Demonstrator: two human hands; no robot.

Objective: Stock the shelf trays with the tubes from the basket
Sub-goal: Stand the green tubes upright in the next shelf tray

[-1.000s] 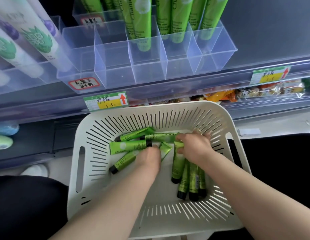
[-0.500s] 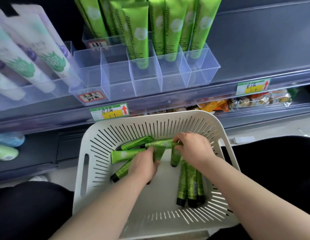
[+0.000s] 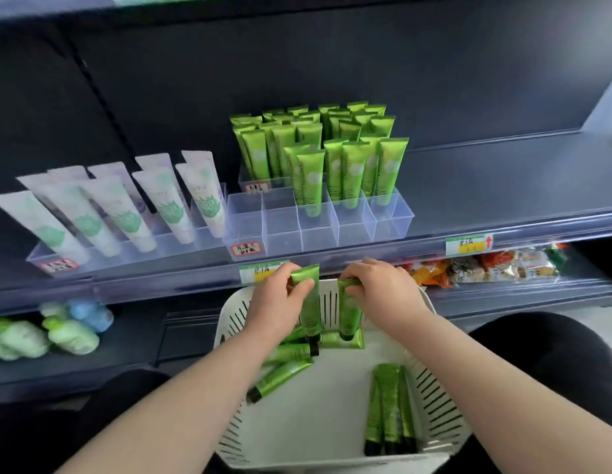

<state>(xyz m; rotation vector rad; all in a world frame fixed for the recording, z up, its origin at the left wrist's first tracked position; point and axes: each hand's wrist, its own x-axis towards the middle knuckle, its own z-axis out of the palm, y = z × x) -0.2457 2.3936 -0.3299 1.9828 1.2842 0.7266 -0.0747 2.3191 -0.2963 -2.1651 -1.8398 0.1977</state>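
White basket [image 3: 444, 419] nearest. Three green tubes [image 3: 388, 412] lie side by side by its right wall, and loose tubes [image 3: 280, 378] are piled left of centre. Over the far rim, the left grip [image 3: 273, 302] is curled round one held tube [image 3: 309, 302], cap down. The right grip [image 3: 383, 292] pinches a second tube [image 3: 349, 313], cap down, just beside it. Beyond is the clear shelf tray [image 3: 284, 230]; stocked tubes [image 3: 349, 172] stand upright in its right compartments and back rows. White tubes [image 3: 126, 210] stand to the left. Snack packs [image 3: 485, 268] on the lower shelf, right.

Two hands [image 3: 275, 304] [image 3: 383, 295], two gripped tubes [image 3: 311, 314] [image 3: 349, 313]
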